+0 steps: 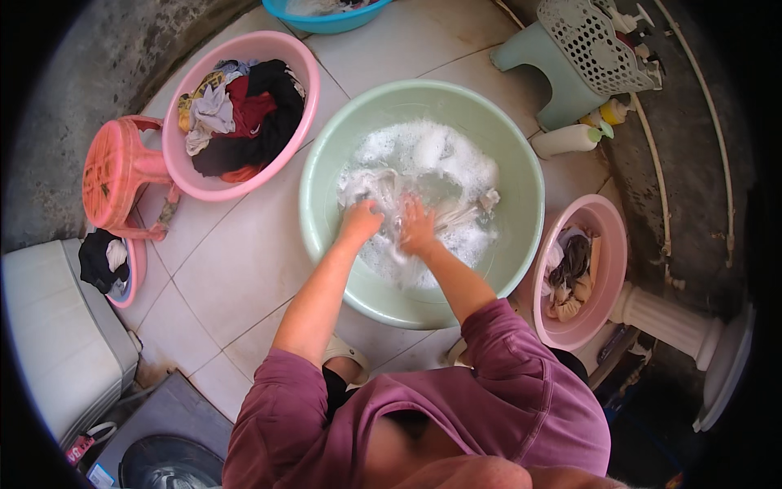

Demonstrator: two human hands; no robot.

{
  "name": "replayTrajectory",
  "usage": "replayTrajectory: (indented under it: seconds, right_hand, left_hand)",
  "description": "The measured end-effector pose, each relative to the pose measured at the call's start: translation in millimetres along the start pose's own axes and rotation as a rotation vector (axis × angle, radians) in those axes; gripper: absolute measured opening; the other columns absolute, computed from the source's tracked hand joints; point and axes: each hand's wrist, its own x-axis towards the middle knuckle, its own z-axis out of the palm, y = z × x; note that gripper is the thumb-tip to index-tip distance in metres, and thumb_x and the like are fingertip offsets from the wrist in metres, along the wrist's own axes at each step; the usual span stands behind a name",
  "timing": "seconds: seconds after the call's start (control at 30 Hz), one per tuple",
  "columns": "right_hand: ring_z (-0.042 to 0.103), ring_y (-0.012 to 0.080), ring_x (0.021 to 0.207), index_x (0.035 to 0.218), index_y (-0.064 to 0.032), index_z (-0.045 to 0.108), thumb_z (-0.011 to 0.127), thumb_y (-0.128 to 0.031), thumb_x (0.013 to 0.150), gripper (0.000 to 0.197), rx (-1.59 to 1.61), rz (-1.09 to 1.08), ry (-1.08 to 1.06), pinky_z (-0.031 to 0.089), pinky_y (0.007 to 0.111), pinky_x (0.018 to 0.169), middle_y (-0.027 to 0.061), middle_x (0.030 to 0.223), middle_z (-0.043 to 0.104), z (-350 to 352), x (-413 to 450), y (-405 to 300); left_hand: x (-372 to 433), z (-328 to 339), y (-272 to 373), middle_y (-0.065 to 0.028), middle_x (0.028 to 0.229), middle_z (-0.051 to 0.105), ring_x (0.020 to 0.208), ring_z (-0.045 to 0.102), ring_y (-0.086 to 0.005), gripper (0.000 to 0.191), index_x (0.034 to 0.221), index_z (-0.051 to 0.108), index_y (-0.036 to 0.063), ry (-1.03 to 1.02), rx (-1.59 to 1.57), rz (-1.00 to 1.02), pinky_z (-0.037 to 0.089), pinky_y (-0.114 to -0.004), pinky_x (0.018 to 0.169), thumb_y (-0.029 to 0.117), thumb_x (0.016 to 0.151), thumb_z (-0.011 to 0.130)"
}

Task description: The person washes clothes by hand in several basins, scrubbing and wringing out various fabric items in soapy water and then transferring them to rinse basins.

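A large pale-green plastic basin (pixel 427 312) stands on the floor before me, holding water under white suds (pixel 427 147). A light-coloured wet cloth (pixel 379 183) lies partly sunk in it, and a twisted end of pale fabric (pixel 489 198) reaches the right side. My left hand (pixel 361 221) is at the cloth's left part with its fingers curled down; whether they grip it is hidden. My right hand (pixel 418 226) lies spread at the water surface near the middle, palm down, against the wet fabric, with no grip visible.
A pink basin of dark and coloured clothes (pixel 244 122) stands at upper left beside an orange-pink plastic stool (pixel 110 174). Another pink basin (pixel 540 293) holds laundry at right. A white pump bottle (pixel 565 140) lies near a grey-green stool (pixel 553 67). A blue basin (pixel 327 23) sits at the top.
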Motion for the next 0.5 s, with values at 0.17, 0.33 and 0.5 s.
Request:
replayTrajectory:
  seconds: [0.17,0.33,0.5]
  right_hand:
    - [0.035,0.0296,0.119,0.124,-0.0102,0.039,0.047,-0.024,0.079,0.048,0.332,-0.276,-0.048,0.031,0.050,0.090,0.0117,0.130,0.036,-18.9,-11.6,28.2]
    - [0.050,0.0284,0.095,0.109,-0.0102,0.052,0.045,-0.012,0.076,0.034,-0.004,-0.203,0.164,0.039,0.044,0.077,0.0117,0.096,0.054,-25.0,-30.0,-19.0]
    - [0.055,0.0287,0.088,0.105,-0.0116,0.056,0.056,-0.007,0.068,0.037,0.458,-0.129,-0.171,0.043,0.039,0.077,0.0116,0.098,0.056,-58.0,-44.7,23.1]
  left_hand:
    - [3.2,9.0,-15.8,-0.0167,0.107,0.057,0.099,0.054,-0.0301,0.043,0.108,0.055,0.0043,-0.082,-0.165,-0.094,0.041,-0.036,0.085,0.025,0.070,0.056]
    - [-0.2,5.4,-12.2,-0.0168,0.106,0.055,0.098,0.053,-0.0258,0.045,0.112,0.048,-0.0010,0.083,-0.209,-0.067,0.041,-0.033,0.083,0.019,0.073,0.057]
    - [-23.2,-9.4,18.5,-0.0136,0.118,0.049,0.106,0.049,-0.0269,0.055,0.121,0.041,0.0002,0.011,-0.567,-0.332,0.039,-0.033,0.087,0.031,0.077,0.054]
